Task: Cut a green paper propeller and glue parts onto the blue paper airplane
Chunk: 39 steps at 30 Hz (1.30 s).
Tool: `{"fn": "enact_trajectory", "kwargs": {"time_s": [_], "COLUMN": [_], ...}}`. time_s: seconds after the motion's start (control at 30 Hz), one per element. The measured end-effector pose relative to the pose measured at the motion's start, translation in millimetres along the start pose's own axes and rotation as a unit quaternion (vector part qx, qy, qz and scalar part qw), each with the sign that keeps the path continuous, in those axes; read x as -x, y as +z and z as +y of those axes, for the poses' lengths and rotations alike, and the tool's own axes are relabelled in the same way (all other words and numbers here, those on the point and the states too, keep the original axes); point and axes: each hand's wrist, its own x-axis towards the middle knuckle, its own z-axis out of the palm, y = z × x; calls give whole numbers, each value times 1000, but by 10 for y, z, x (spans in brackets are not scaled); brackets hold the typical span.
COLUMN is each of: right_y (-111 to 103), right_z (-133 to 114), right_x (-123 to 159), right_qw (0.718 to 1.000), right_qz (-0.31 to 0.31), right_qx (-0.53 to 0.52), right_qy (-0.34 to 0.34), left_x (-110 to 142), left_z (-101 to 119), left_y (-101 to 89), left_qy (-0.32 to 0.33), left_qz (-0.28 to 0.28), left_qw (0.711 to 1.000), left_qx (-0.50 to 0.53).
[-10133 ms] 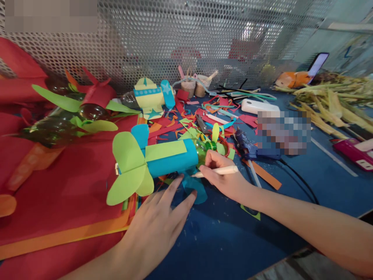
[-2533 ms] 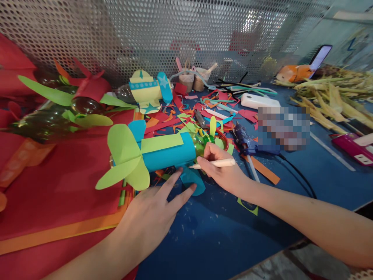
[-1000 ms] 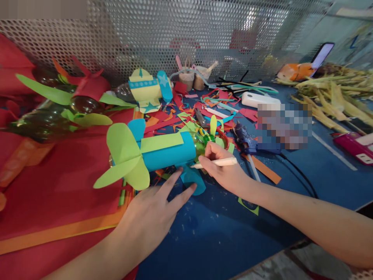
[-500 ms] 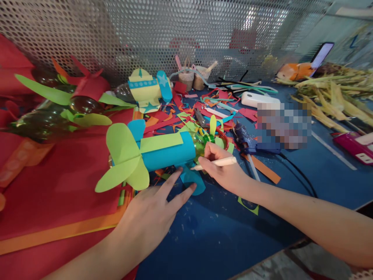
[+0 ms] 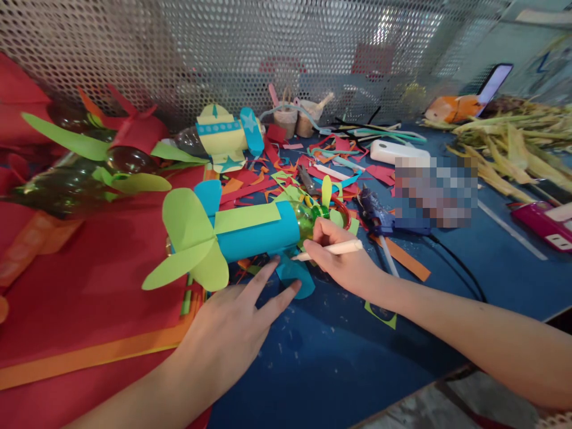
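A toy plane [image 5: 259, 232] made of a green bottle wrapped in blue paper lies on its side across the table. Lime paper tail fins stand at its left end, and a lime strip runs along its top. My left hand [image 5: 236, 322] has its fingers spread, two fingertips resting on the blue paper wing [image 5: 298, 281] at the near side. Between thumb and fingers of my right hand [image 5: 333, 244] is a white pen [image 5: 342, 248], its tip at the wing's upper part, close to the body. Whether the tip touches the paper I cannot tell.
Behind the plane lie colourful paper scraps [image 5: 250, 185]. A blue glue gun [image 5: 378, 211] with a black cord sits right of it. Other bottle planes, including a yellow one [image 5: 221, 134], stand back left. Red paper sheets [image 5: 89, 298] cover the left; dry husks [image 5: 518, 143] lie far right.
The lime tail fins have shifted very slightly to the left and up. Both hands and the pen look almost unmoved.
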Motion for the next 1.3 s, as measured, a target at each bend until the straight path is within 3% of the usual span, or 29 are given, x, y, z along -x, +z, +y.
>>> {"fn": "enact_trajectory", "kwargs": {"time_s": [0.53,1.3], "right_y": [6,2], "right_z": [-1,1], "right_x": [-5,-12], "right_qw": [1000,1000], "right_qz": [8,2], "right_qx": [-7,-3], "right_qy": [5,-8], "left_x": [-7,8], "left_z": [3,-5], "left_y": [-28,14], "left_qy": [8,12], "left_qz": [-17,8], "left_qw": [1000,1000], "left_qx": [-14,-6]}}
